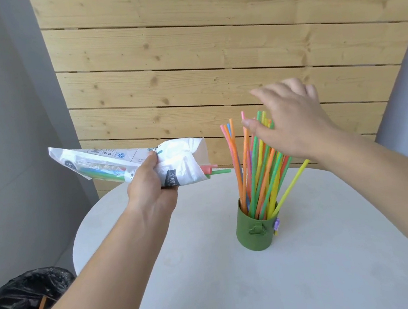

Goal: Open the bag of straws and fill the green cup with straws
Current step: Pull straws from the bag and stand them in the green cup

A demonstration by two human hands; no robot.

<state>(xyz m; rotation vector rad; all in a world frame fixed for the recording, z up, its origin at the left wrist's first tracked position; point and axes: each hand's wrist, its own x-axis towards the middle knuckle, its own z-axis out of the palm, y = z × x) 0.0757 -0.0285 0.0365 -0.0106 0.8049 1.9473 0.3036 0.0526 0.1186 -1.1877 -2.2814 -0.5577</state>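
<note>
Over the white table (213, 269), my left hand (150, 187) clamps the opened bag (131, 164), mouth toward the green cup (257, 230), while my right hand (289, 122), fingers spread, steadies the straws (257, 170) standing inside it.

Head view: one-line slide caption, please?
Left hand holds the opened straw bag; right hand hovers over straws in the green cup.
</note>
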